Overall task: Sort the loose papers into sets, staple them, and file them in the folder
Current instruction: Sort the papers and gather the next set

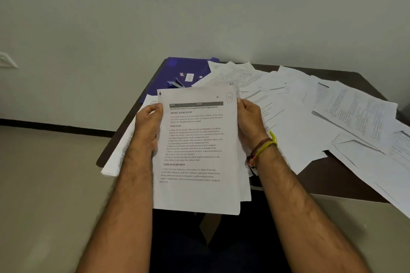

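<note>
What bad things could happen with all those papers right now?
Both hands, left hand and right hand, grip the held sheets only by their side edges, so back pages might slip out of order. The loose papers hang over the dark table edge and could slide off. The purple folder is partly buried under papers.

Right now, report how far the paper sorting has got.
Early stage. In hand: both the left hand and right hand grip a gathered set of sheets, edges uneven. Left: many loose papers still cover the table; the purple folder lies behind, no stapling visible.
</note>
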